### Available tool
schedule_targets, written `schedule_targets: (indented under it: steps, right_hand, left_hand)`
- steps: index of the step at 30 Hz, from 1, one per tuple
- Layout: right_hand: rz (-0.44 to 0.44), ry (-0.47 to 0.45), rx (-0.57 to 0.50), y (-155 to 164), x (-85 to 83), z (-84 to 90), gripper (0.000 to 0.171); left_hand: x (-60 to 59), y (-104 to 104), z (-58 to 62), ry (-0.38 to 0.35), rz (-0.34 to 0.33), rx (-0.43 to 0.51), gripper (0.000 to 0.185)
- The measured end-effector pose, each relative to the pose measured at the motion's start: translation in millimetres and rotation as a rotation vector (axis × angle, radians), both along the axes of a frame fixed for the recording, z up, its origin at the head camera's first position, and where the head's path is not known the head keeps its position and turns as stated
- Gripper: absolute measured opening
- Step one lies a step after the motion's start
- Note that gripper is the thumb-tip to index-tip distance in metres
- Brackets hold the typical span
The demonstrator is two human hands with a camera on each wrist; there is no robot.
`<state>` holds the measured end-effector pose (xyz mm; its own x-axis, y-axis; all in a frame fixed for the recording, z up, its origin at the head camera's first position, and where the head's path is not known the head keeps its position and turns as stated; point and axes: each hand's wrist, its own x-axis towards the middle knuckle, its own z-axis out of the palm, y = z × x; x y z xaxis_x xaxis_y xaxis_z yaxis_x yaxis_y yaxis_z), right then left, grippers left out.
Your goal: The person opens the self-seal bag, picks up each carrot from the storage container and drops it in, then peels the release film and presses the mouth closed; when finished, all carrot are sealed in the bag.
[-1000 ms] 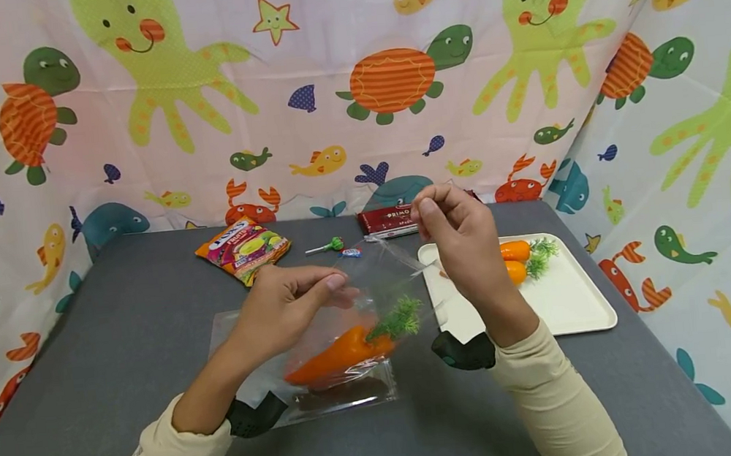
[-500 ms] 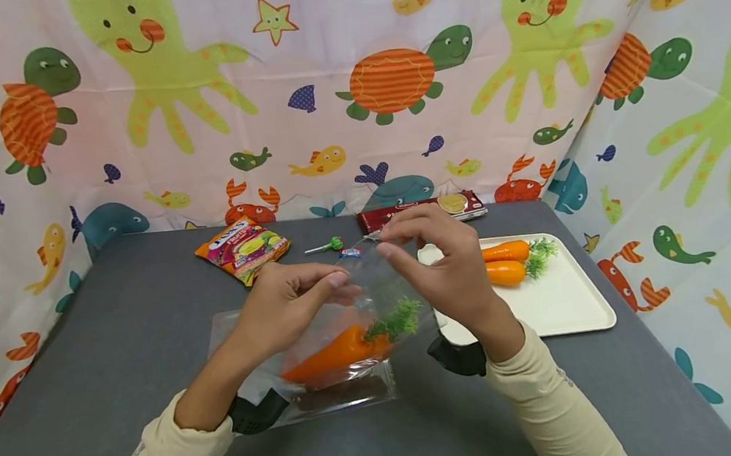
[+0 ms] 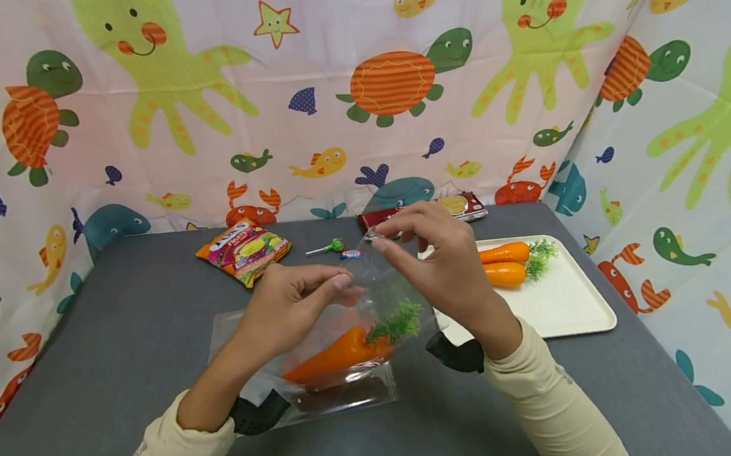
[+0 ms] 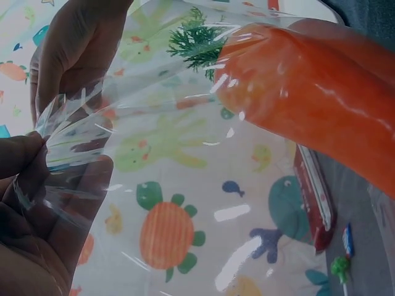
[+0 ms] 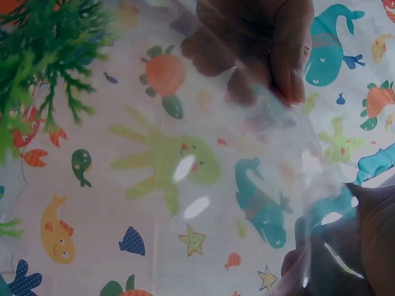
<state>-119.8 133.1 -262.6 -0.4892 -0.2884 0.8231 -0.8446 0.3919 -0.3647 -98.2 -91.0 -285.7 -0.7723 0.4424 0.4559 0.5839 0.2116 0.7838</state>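
A clear plastic bag (image 3: 380,281) hangs between my hands with a large orange toy carrot (image 3: 338,355) inside, its feathery green top (image 3: 401,320) pointing right. My left hand (image 3: 294,308) pinches one side of the bag's upper edge. In the left wrist view, the film (image 4: 74,129) bunches up between that thumb and fingers. Higher and to the right, my right hand (image 3: 442,268) pinches the opposite corner of the bag between thumb and fingertips. Beneath the held bag, another clear packet (image 3: 223,326) lies flat on the table, with something dark brown (image 3: 342,396) in it.
Two smaller carrots (image 3: 505,274) lie on a cream tray (image 3: 578,310) at right. Along the back are an orange sweets packet (image 3: 245,250), a green lollipop (image 3: 337,245), a small blue wrapped sweet (image 3: 351,254) and a dark red biscuit pack (image 3: 472,205). A printed curtain (image 3: 357,141) stands behind.
My right hand has come left and slightly down, from beside the bag to its top corner, which it now pinches. My left hand and the carrot have barely moved.
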Motion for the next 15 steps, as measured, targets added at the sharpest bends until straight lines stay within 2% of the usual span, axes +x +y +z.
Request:
schedule_targets:
  steps: [8, 15]
  right_hand:
    - [-0.075, 0.052, 0.03, -2.4, -1.0, -0.9, 0.008]
    - [-0.016, -0.085, -0.093, -6.0, -1.5, -5.0, 0.004]
  left_hand:
    - [-0.9, 1.1, 0.8, 0.019, 0.005, -0.011, 0.019]
    - [-0.1, 3.4, 0.3, 0.03, 0.011, -0.006, 0.018]
